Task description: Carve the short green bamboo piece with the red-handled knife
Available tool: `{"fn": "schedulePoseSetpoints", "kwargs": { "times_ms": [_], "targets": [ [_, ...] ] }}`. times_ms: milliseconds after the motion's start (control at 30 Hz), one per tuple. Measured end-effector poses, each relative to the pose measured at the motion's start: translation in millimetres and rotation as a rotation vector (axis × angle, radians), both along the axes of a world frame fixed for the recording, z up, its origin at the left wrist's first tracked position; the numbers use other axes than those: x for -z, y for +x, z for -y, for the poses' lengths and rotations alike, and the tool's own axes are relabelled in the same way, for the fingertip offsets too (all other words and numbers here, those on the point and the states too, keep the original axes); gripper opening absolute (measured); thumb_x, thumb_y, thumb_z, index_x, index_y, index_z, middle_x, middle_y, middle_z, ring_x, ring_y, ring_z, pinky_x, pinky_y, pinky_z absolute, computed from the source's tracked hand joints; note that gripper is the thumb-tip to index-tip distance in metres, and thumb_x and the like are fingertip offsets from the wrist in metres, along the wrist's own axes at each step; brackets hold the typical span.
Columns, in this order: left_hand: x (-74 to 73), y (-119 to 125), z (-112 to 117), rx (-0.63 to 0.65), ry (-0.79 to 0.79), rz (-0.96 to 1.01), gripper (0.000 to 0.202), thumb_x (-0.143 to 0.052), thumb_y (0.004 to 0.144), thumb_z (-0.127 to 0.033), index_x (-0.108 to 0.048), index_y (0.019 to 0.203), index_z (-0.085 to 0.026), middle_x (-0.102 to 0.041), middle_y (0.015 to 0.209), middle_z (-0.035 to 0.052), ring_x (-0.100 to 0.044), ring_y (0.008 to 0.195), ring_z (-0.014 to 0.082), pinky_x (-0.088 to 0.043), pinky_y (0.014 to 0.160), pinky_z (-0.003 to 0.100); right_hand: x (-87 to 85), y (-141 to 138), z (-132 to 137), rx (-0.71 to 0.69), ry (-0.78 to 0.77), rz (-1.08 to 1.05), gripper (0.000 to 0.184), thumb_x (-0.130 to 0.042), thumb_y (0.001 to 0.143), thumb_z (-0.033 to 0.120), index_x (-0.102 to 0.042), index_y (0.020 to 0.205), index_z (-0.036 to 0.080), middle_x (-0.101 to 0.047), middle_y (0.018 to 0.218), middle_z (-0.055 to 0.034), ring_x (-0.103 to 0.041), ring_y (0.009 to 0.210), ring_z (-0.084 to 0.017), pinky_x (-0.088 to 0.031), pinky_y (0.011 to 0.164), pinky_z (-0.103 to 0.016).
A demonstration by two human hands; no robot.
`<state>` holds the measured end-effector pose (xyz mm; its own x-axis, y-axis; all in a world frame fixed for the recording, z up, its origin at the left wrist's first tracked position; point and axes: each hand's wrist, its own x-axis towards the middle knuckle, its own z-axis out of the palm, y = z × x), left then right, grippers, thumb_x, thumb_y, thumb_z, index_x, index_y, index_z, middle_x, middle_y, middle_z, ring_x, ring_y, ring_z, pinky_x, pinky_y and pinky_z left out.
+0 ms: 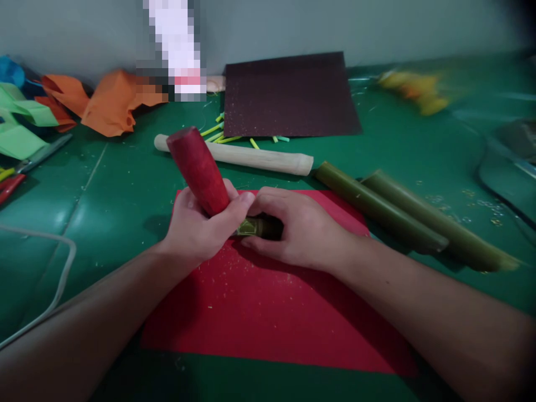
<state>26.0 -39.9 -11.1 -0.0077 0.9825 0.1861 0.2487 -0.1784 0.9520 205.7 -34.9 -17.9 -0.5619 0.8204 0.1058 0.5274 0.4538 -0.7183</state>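
Note:
My left hand (201,226) is closed round a thick red wooden handle (199,170), tilted with its flat end up and to the left. Whatever the handle's lower end carries is hidden behind my fingers. My right hand (297,226) grips a short green bamboo piece (253,226) from the right, fingers behind it and thumb in front. Pale lines show on the bamboo's upper face, close to my left thumb. Beneath both hands lies a sheet of red paper (268,318) sprinkled with fine pale crumbs.
A pale stick (259,158) lies beyond my hands, before a dark brown sheet (288,97). Two green bamboo lengths (385,209) rest at right. Orange paper (111,106), scissors (12,187) and a white cable (69,257) are at left on the green table (125,167).

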Motion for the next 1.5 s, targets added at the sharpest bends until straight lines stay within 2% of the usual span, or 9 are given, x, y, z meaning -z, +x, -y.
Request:
{"fn": "schedulePoseSetpoints", "kwargs": {
  "times_ms": [167, 433, 633, 733, 833, 1000, 1200, 1400, 1500],
  "targets": [
    [1.9, -1.6, -0.3, 0.049, 0.028, -0.017, 0.027, -0.074, 0.079, -0.028, -0.057, 0.059, -0.020, -0.053, 0.053, -0.0053, -0.045, 0.046, 0.0072, -0.040, 0.044, 0.020, -0.4, -0.5, 0.0, -0.002, 0.016, 0.017, 0.019, -0.073, 0.082, 0.031, -0.066, 0.095, 0.019, -0.069, 0.096, -0.0053, -0.062, 0.086, -0.019, -0.045, 0.075, -0.031],
    [-4.4, 1.1, 2.7, 0.019, 0.070, -0.084, 0.026, -0.075, 0.076, -0.027, -0.058, 0.058, -0.020, -0.058, 0.054, -0.0038, -0.052, 0.048, 0.0092, -0.046, 0.048, 0.022, 0.7, 0.5, 0.5, -0.003, 0.067, 0.023, 0.016, -0.072, 0.083, 0.031, -0.061, 0.090, 0.020, -0.064, 0.090, -0.0030, -0.057, 0.080, -0.017, -0.041, 0.071, -0.030],
    [-5.4, 4.5, 1.0, -0.116, 0.105, -0.032, 0.024, -0.077, 0.076, -0.025, -0.062, 0.058, -0.022, -0.056, 0.053, -0.0048, -0.049, 0.045, 0.0090, -0.046, 0.046, 0.023, 0.2, 0.6, -0.7, -0.002, 0.049, 0.051, 0.017, -0.072, 0.081, 0.029, -0.066, 0.094, 0.019, -0.067, 0.095, -0.0048, -0.060, 0.086, -0.018, -0.044, 0.074, -0.030],
    [-5.5, 4.5, -0.5, -0.134, 0.114, -0.074, 0.024, -0.078, 0.077, -0.026, -0.063, 0.059, -0.023, -0.057, 0.052, -0.0044, -0.050, 0.047, 0.0101, -0.049, 0.050, 0.024, 0.0, -0.3, -0.4, 0.002, 0.050, 0.069, 0.021, -0.072, 0.082, 0.030, -0.068, 0.098, 0.018, -0.069, 0.098, -0.0064, -0.062, 0.090, -0.020, -0.046, 0.077, -0.032],
    [-6.1, 3.8, -0.4, -0.127, 0.099, -0.061, 0.025, -0.077, 0.078, -0.026, -0.062, 0.059, -0.023, -0.057, 0.052, -0.0042, -0.050, 0.047, 0.0100, -0.048, 0.050, 0.024, -0.9, -0.6, 0.5, 0.005, 0.049, 0.082, 0.022, -0.073, 0.082, 0.032, -0.069, 0.099, 0.018, -0.069, 0.099, -0.0068, -0.063, 0.092, -0.022, -0.046, 0.078, -0.033],
    [-5.7, 3.0, 2.8, -0.074, 0.032, 0.085, 0.031, -0.071, 0.081, -0.025, -0.055, 0.054, -0.022, -0.049, 0.051, -0.0041, -0.042, 0.042, 0.0082, -0.039, 0.041, 0.025, -3.8, 0.6, 0.9, 0.001, 0.024, 0.069, 0.019, -0.075, 0.081, 0.030, -0.067, 0.094, 0.020, -0.069, 0.093, -0.0038, -0.061, 0.083, -0.018, -0.043, 0.072, -0.031],
    [-4.2, 4.9, 4.2, -0.073, 0.034, 0.064, 0.028, -0.072, 0.076, -0.025, -0.055, 0.054, -0.021, -0.047, 0.046, -0.0057, -0.041, 0.039, 0.0069, -0.034, 0.037, 0.022, -3.3, 0.6, -0.4, 0.001, -0.005, 0.028, 0.019, -0.074, 0.082, 0.029, -0.068, 0.096, 0.018, -0.069, 0.095, -0.0044, -0.061, 0.084, -0.018, -0.043, 0.072, -0.031],
    [0.6, 0.6, 2.5, -0.002, 0.107, -0.024, 0.026, -0.072, 0.077, -0.025, -0.057, 0.057, -0.022, -0.052, 0.049, -0.0066, -0.047, 0.043, 0.0072, -0.042, 0.043, 0.021, -3.3, 0.3, 1.1, 0.001, 0.007, 0.028, 0.017, -0.075, 0.082, 0.027, -0.067, 0.092, 0.017, -0.068, 0.092, -0.0038, -0.061, 0.082, -0.017, -0.042, 0.071, -0.030],
    [-0.2, 1.4, 2.2, -0.026, 0.136, -0.030, 0.024, -0.074, 0.075, -0.024, -0.058, 0.057, -0.022, -0.053, 0.050, -0.0069, -0.046, 0.042, 0.0068, -0.042, 0.042, 0.020, -4.4, 0.3, 1.7, -0.003, -0.002, 0.035, 0.017, -0.075, 0.082, 0.026, -0.068, 0.094, 0.017, -0.069, 0.095, -0.0051, -0.062, 0.085, -0.018, -0.044, 0.072, -0.031]
  ]
}}
